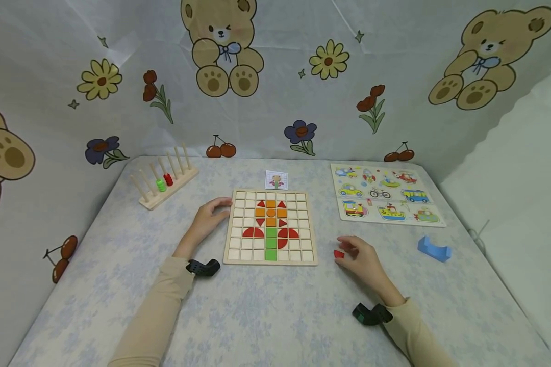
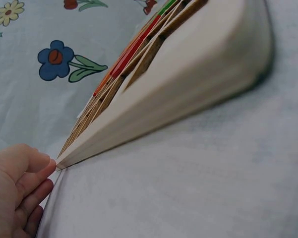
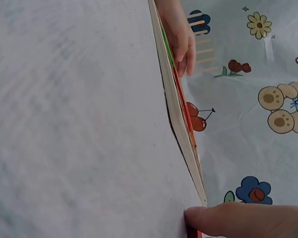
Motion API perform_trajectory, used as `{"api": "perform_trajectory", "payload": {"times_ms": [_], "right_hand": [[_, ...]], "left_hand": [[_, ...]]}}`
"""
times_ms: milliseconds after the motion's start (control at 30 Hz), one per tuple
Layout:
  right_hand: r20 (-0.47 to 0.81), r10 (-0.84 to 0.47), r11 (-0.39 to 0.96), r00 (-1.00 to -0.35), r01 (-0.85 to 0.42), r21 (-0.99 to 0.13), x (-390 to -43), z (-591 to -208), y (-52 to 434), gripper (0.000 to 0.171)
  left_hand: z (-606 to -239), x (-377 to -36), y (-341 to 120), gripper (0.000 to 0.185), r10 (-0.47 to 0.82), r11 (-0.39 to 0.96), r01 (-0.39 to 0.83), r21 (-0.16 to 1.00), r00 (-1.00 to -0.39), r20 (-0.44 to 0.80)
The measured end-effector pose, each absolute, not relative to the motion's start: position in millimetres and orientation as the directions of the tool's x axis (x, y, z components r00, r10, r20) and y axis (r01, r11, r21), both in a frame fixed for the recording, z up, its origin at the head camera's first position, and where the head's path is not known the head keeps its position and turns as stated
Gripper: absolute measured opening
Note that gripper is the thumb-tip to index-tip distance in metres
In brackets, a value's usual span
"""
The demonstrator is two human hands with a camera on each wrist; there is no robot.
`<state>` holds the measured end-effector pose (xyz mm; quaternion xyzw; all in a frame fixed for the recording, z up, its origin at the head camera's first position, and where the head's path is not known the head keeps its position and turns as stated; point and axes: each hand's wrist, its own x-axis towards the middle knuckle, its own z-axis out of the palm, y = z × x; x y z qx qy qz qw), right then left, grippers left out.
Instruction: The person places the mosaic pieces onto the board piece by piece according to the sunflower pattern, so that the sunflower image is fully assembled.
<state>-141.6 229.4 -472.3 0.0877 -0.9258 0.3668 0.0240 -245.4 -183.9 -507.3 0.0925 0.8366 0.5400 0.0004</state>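
A square wooden grid board (image 1: pixel 295 255) lies mid-table, with red, orange and green pieces forming a flower-like pattern in its cells. At the board's left edge, my left hand (image 1: pixel 206 220) rests its fingertips against the side, fingers loosely bent. In the left wrist view those fingertips (image 2: pixel 48 163) meet the board's far end. To the right of the board, my right hand (image 1: pixel 361 261) pinches a small red piece (image 1: pixel 339 254) between thumb and fingers, just above the table. The right wrist view shows the thumb (image 3: pixel 248 219) over this piece, mostly hidden.
A small pattern card (image 1: pixel 276 180) lies behind the board. Back left stands a wooden peg rack (image 1: pixel 174 189) with green and red beads. Vehicle puzzle boards (image 1: pixel 372 204) lie back right, and a blue curved block (image 1: pixel 434 249) sits in front of them.
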Motion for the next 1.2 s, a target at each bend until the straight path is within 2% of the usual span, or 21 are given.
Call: {"api": "perform_trajectory", "payload": {"times_ms": [200, 333, 667, 900, 1200], "right_hand": [[0.098, -0.147, 0.709, -0.984, -0.174, -0.684, -142.4, -471.8, 227.8, 0.044], [0.138, -0.183, 0.701, -0.973, -0.228, -0.676, -146.4, -467.2, 215.4, 0.043], [0.199, -0.412, 0.548, -0.889, -0.416, -0.726, -169.5, -451.6, 123.2, 0.040], [0.146, -0.503, 0.521, -0.852, -0.434, -0.735, -181.6, -453.3, 71.2, 0.042], [0.115, -0.525, 0.553, -0.843, -0.440, -0.708, -186.2, -459.5, 58.2, 0.038]], "left_hand": [[-506.3, -245.2, -184.5, 0.038, 0.149, 0.408, 0.149, 0.901, -0.984, 0.095], [-504.7, -243.8, -185.7, 0.038, 0.147, 0.414, 0.149, 0.898, -0.984, 0.095], [-500.7, -241.0, -188.5, 0.038, 0.144, 0.406, 0.140, 0.903, -0.986, 0.088], [-504.9, -242.2, -186.0, 0.038, 0.143, 0.402, 0.135, 0.906, -0.986, 0.084], [-504.9, -243.1, -184.2, 0.038, 0.154, 0.394, 0.148, 0.907, -0.984, 0.094]]}}
